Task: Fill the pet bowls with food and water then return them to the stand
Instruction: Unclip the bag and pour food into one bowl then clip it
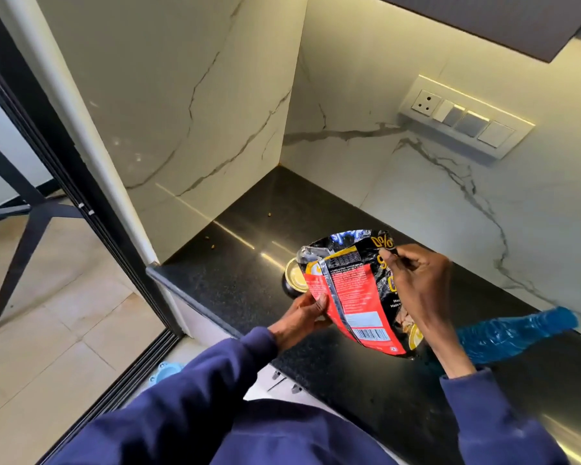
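A red and black pet food bag (353, 293) is held tilted above the black countertop (235, 260), its open top pointing left and away from me. My left hand (302, 317) grips its lower left edge and my right hand (416, 286) grips its upper right side. A metal pet bowl (294, 275) stands on the counter just behind the bag's mouth, mostly hidden by the bag. A blue plastic water bottle (514, 333) lies on its side on the counter to the right of my right forearm.
A few food crumbs (212, 248) lie on the counter near the left wall. Marble walls close the corner at left and back, with a switch panel (463, 119) on the back wall. A blue object (168, 369) sits on the tiled floor below the counter edge.
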